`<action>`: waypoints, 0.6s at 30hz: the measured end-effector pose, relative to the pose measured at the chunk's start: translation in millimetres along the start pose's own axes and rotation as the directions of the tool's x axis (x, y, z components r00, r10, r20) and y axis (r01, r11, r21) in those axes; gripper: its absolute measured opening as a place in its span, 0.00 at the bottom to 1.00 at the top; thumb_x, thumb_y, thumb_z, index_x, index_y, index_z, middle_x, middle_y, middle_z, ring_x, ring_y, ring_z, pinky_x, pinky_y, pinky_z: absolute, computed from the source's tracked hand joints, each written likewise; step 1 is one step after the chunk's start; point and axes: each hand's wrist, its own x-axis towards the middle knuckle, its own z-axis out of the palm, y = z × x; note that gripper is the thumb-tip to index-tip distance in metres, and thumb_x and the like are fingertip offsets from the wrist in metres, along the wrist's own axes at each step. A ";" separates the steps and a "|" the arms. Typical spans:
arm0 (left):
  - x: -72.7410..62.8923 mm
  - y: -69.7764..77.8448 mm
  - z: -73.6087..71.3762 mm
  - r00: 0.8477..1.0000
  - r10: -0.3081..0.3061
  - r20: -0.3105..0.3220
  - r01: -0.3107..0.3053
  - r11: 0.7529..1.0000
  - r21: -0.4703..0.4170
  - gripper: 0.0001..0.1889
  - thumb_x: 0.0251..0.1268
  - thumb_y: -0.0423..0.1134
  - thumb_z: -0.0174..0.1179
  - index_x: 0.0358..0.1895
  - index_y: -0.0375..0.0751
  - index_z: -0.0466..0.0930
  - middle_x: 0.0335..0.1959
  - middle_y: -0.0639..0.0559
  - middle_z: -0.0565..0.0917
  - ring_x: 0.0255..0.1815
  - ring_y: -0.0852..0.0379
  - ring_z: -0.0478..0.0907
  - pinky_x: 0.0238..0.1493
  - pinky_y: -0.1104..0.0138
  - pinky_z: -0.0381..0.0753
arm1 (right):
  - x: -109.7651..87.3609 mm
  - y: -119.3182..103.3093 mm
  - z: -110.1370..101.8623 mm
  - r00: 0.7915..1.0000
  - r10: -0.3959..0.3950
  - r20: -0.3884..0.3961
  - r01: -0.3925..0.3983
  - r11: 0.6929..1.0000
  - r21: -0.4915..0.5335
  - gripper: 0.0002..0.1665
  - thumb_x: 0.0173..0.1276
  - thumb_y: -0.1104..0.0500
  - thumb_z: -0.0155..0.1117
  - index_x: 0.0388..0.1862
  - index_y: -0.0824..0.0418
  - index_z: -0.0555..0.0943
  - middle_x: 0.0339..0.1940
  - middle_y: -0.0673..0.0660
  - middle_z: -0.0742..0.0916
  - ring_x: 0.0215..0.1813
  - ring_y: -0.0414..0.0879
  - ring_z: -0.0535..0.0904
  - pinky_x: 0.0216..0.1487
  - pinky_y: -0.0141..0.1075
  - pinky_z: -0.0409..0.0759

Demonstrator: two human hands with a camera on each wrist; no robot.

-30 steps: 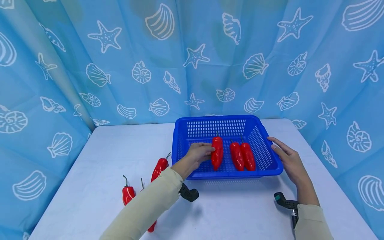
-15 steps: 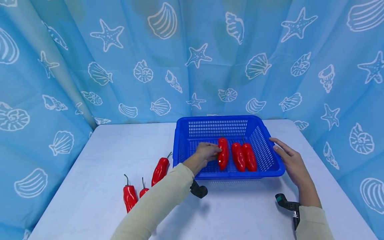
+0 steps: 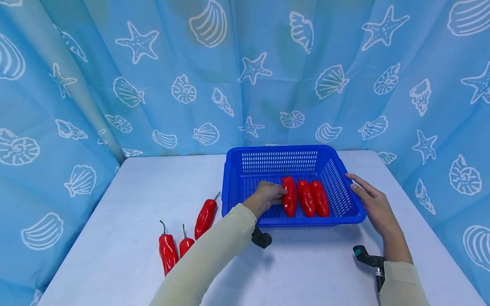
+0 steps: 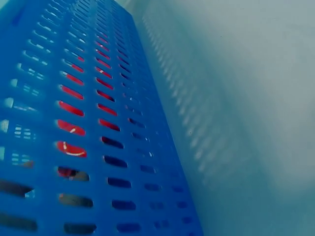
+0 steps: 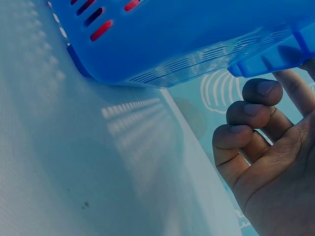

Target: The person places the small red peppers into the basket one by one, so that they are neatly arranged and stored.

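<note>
A blue plastic basket [image 3: 298,221] with slotted walls stands at the back of the table. Inside it, two long red peppers [image 3: 306,197] lie side by side toward the right. Just left of them is a third red pepper [image 3: 289,196], which my left hand [image 3: 265,196] pinches by its left side. In the left wrist view, red shows through the slots of the basket wall [image 4: 113,162], and the left hand is mostly hidden. My right hand [image 3: 377,208] touches the basket's right rim with its fingertips; the right wrist view shows three relaxed, bent fingers [image 5: 236,137] below the rim.
Left of the basket, red peppers with green stems lie on the white table [image 3: 153,182]: one pepper [image 3: 206,219] beside the basket, others [image 3: 167,254] partly behind the left sleeve [image 3: 210,255]. A blue shell-patterned curtain [image 3: 237,76] hangs close behind the basket.
My left hand has moved right inside the basket, bringing its pepper up beside the other two. The right hand stays at the rim. More of the table peppers shows as the left arm shifts.
</note>
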 end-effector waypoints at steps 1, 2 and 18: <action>0.7 0.1 1.4 1.000 0.001 0.002 -0.001 1.000 -0.004 0.14 0.62 0.21 0.62 0.51 0.25 0.79 0.42 0.38 0.85 0.46 0.48 0.86 0.50 0.59 0.85 | 0.1 -0.3 -0.2 1.000 -0.002 0.002 0.002 1.000 0.002 0.36 0.74 0.31 0.49 0.78 0.33 0.60 0.80 0.62 0.60 0.75 0.69 0.60 0.64 0.57 0.66; 1.2 0.2 2.6 1.000 0.001 0.009 -0.001 1.000 -0.011 0.14 0.62 0.21 0.62 0.51 0.24 0.78 0.42 0.38 0.84 0.46 0.47 0.86 0.50 0.59 0.85 | 0.1 -0.5 -0.3 1.000 -0.003 0.003 0.003 1.000 0.002 0.36 0.74 0.31 0.49 0.78 0.33 0.61 0.80 0.62 0.60 0.75 0.68 0.60 0.64 0.57 0.66; -0.5 5.3 5.1 0.998 -0.058 0.011 0.058 0.998 0.022 0.14 0.63 0.21 0.60 0.52 0.27 0.77 0.43 0.37 0.82 0.49 0.44 0.84 0.53 0.58 0.83 | 0.8 -3.3 -1.0 1.000 0.014 0.007 -0.014 1.000 -0.009 0.36 0.74 0.31 0.48 0.79 0.34 0.60 0.80 0.63 0.60 0.75 0.69 0.60 0.63 0.56 0.66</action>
